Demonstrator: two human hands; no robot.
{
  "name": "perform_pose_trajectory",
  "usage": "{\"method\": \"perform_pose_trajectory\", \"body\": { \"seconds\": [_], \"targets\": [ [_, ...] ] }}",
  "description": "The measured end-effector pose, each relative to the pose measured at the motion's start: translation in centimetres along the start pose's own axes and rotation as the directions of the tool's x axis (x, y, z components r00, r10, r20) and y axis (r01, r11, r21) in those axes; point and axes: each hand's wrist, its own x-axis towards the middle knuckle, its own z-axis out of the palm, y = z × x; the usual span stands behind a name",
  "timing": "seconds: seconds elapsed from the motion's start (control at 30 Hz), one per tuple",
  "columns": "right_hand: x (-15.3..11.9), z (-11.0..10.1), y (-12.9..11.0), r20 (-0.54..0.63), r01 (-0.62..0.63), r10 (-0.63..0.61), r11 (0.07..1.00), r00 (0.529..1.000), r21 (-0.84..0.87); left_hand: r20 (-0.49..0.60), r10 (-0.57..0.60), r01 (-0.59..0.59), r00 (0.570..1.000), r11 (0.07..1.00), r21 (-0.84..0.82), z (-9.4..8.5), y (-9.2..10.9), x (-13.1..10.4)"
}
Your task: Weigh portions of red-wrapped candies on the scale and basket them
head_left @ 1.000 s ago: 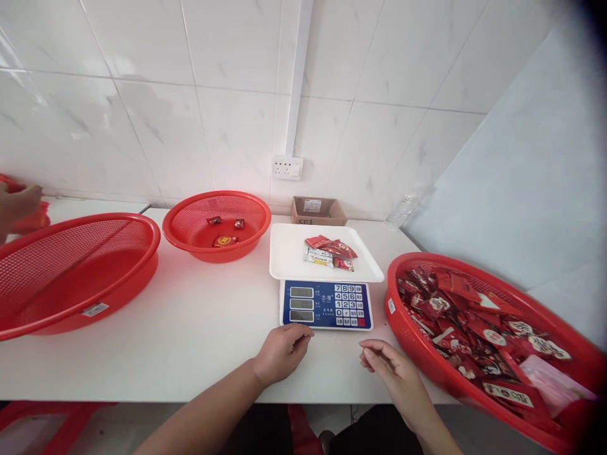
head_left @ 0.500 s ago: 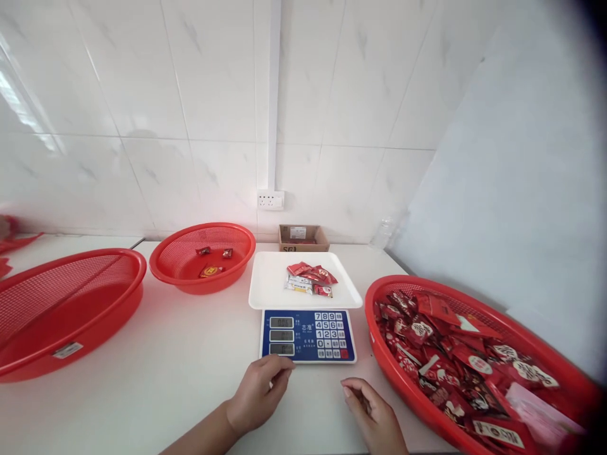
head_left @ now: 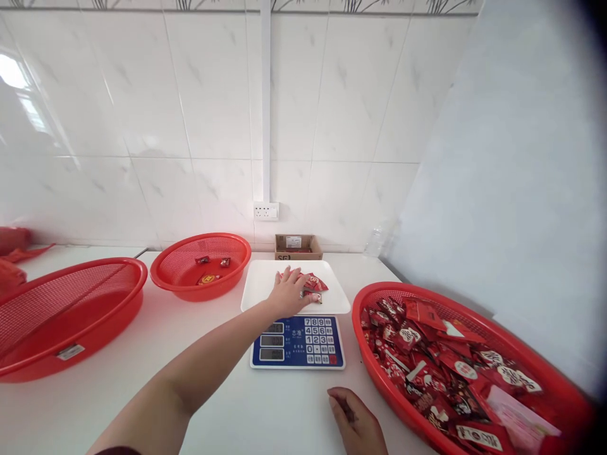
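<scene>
My left hand (head_left: 288,294) reaches over the white weighing tray (head_left: 258,287), fingers spread across a small pile of snack packets. Red packets (head_left: 317,283) show beyond its fingertips, and a smaller red packet (head_left: 313,297) lies by the thumb. The hand hides the rest of the pile. Below the tray is the scale's blue keypad panel (head_left: 297,341); my forearm partly covers its top display. My right hand (head_left: 356,418) rests on the table in front of the scale, fingers curled in, with nothing visible in them.
A large red basket (head_left: 374,354) full of red snack packets stands at the right. On the left are another red basket (head_left: 102,316) and a smaller one (head_left: 165,281) with a few packets inside. A cardboard box (head_left: 298,255) sits behind the tray, near the wall.
My left hand has moved from the scale's front edge forward onto the packets on the tray, its fingers spreading. My right hand stays curled on the table. The view has tilted up.
</scene>
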Motion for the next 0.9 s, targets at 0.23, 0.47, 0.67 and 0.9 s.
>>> {"method": "perform_pose_trajectory", "body": {
  "seconds": [0.23, 0.47, 0.67, 0.9],
  "targets": [
    [0.3, -0.7, -0.4, 0.07, 0.02, -0.016, 0.998, 0.997, -0.055, 0.223, -0.048, 0.036, 0.974, 0.998, 0.06, 0.3, -0.5, 3.5],
    [0.4, -0.8, 0.3, 0.118, 0.017, -0.007, 0.996, 0.993, -0.086, 0.291, 0.105, -0.123, 0.951, 0.992, 0.041, -0.3, -2.1, 2.9],
    [0.4, -0.8, 0.9, 0.132, 0.015, -0.004, 0.996, 0.991, -0.083, 0.054, 0.168, -0.165, 0.984, 0.984, -0.061, -2.0, -3.1, 0.9],
    [0.3, -0.6, 1.2, 0.136, 0.032, -0.016, 0.992, 0.991, -0.12, 0.007, 0.377, -0.377, 0.926, 0.924, 0.063, -2.1, -2.7, -1.7]
  ]
}}
